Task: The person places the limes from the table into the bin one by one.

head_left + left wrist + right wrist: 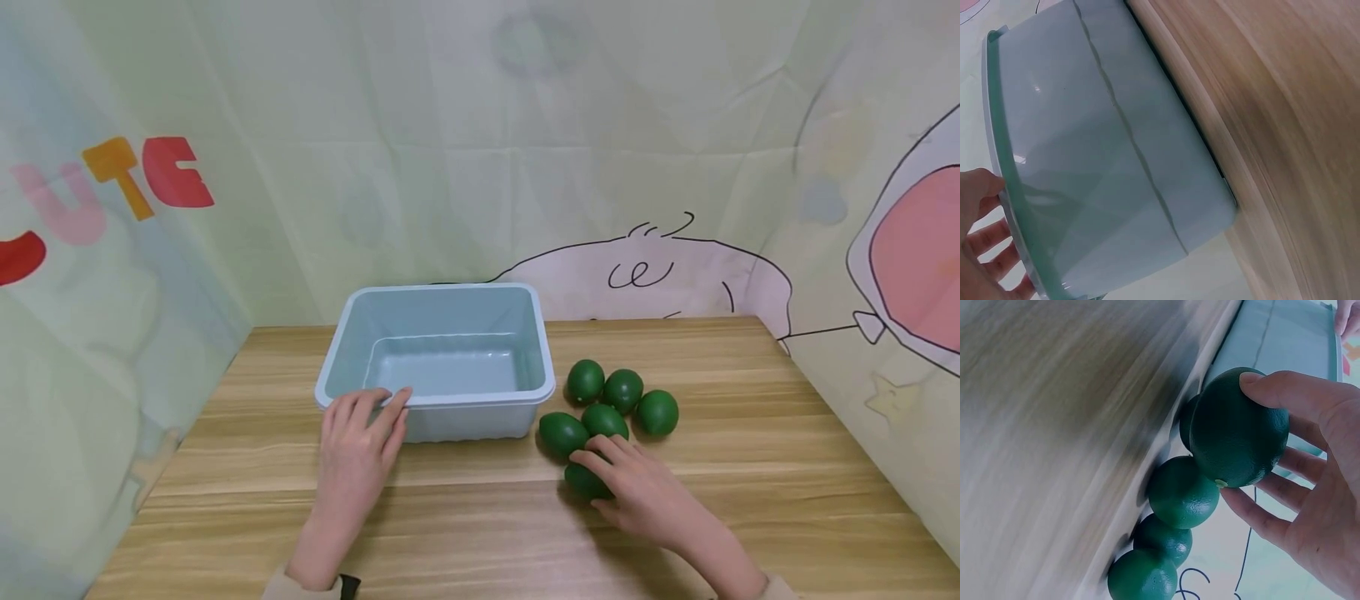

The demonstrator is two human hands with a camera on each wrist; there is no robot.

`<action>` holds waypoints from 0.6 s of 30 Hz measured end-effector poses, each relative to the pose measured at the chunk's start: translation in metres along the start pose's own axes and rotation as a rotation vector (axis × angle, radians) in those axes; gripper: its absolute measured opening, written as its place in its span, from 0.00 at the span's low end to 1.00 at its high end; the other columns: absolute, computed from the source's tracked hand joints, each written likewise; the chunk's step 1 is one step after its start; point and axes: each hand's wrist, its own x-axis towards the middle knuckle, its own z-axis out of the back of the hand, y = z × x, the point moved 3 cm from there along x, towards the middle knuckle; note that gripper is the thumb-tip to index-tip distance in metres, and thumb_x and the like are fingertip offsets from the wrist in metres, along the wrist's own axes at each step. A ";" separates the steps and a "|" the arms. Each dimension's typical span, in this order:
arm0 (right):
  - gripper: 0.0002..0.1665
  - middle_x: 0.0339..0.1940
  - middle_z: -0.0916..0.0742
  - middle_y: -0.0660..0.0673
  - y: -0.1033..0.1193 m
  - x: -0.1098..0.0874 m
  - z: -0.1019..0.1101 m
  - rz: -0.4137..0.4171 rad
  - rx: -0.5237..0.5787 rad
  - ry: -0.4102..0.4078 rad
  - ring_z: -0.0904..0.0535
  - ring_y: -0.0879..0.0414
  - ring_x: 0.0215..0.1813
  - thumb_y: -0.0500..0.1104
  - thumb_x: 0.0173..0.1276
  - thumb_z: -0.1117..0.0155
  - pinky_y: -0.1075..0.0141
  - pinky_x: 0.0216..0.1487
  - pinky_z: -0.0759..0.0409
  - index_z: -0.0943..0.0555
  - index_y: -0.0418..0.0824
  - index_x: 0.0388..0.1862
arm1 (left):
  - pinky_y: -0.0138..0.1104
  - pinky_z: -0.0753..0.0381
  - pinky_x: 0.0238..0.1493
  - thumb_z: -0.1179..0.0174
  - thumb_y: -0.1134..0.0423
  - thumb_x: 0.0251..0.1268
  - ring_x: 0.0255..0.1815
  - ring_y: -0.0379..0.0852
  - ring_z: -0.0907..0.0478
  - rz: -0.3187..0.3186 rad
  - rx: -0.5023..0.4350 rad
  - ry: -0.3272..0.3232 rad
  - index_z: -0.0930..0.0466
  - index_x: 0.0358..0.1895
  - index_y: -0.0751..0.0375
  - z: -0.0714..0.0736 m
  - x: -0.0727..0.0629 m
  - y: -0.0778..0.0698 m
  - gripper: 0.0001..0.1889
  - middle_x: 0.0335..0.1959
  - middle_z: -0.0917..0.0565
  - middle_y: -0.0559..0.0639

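A pale blue plastic bin [450, 421] stands on the wooden table, with its inside bare in the head view. My left hand [360, 442] holds the bin's near rim close to its left corner; in the left wrist view the thumb and fingers [991, 240] lie at the rim. To the right of the bin, my right hand [637, 487] grips a dark green lime [1238, 428], thumb on one side and fingers around the other. This lime is nearest the person, partly covered by the hand in the head view. Several more limes [623, 390] lie just beyond it.
The wood-grain table [480, 517] ends at a pale printed cloth [450, 167] behind the bin. Similar cloth hangs along the left and right sides. One lime [564, 435] lies close to the bin's near right corner.
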 end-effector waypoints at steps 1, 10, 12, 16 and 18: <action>0.34 0.49 0.22 0.53 0.000 0.000 0.001 0.002 -0.002 -0.003 0.25 0.59 0.50 0.43 0.44 0.21 0.58 0.48 0.19 0.21 0.47 0.54 | 0.53 0.29 0.49 0.46 0.59 0.69 0.41 0.60 0.25 0.000 0.003 -0.002 0.14 0.47 0.60 0.000 0.000 0.000 0.14 0.38 0.18 0.59; 0.36 0.50 0.21 0.51 -0.001 0.001 0.007 0.019 -0.005 -0.054 0.24 0.57 0.51 0.42 0.41 0.20 0.57 0.49 0.18 0.21 0.46 0.53 | 0.53 0.29 0.50 0.47 0.58 0.69 0.42 0.59 0.25 0.002 0.009 0.007 0.14 0.47 0.59 0.000 0.000 -0.001 0.14 0.38 0.18 0.59; 0.36 0.50 0.21 0.51 -0.001 0.001 0.008 0.012 -0.011 -0.053 0.24 0.57 0.52 0.42 0.41 0.20 0.57 0.47 0.18 0.22 0.46 0.54 | 0.53 0.29 0.50 0.41 0.62 0.62 0.42 0.59 0.25 0.002 0.008 0.013 0.15 0.47 0.59 0.001 0.000 -0.001 0.13 0.38 0.18 0.59; 0.35 0.51 0.21 0.50 -0.002 0.002 0.009 -0.009 -0.019 -0.027 0.24 0.56 0.52 0.44 0.44 0.21 0.58 0.45 0.19 0.22 0.47 0.55 | 0.53 0.29 0.50 0.38 0.65 0.58 0.42 0.59 0.25 0.000 0.009 0.009 0.15 0.47 0.59 0.001 0.000 -0.001 0.14 0.38 0.18 0.59; 0.35 0.52 0.21 0.50 -0.003 0.002 0.010 -0.019 -0.018 -0.013 0.24 0.56 0.53 0.44 0.45 0.21 0.58 0.44 0.19 0.22 0.47 0.55 | 0.53 0.29 0.50 0.42 0.62 0.63 0.42 0.59 0.25 -0.001 0.010 0.004 0.14 0.47 0.60 0.001 0.000 -0.001 0.12 0.38 0.18 0.59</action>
